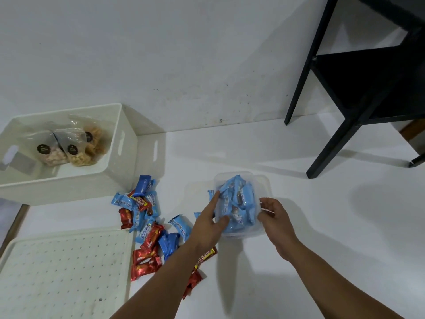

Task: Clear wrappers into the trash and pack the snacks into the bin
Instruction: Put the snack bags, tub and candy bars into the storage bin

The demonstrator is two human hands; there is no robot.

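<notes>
A small clear plastic container (264, 180) sits on the white floor, filled with several blue snack packs (239, 203). My left hand (210, 223) lies against the container's left side, index finger stretched over its rim onto the blue packs, thumb at its near left wall. My right hand (274, 217) holds the container's right edge with curled fingers. A loose pile of blue and red snack packs (147, 217) lies to the left of the container. More red packs (145, 261) lie nearer me, some hidden under my left forearm.
A white bin (128, 143) at the back left holds three clear bags of snacks (69, 148). A white perforated lid or tray (64, 270) lies at the front left. A black table frame (340, 125) stands at the back right against the wall.
</notes>
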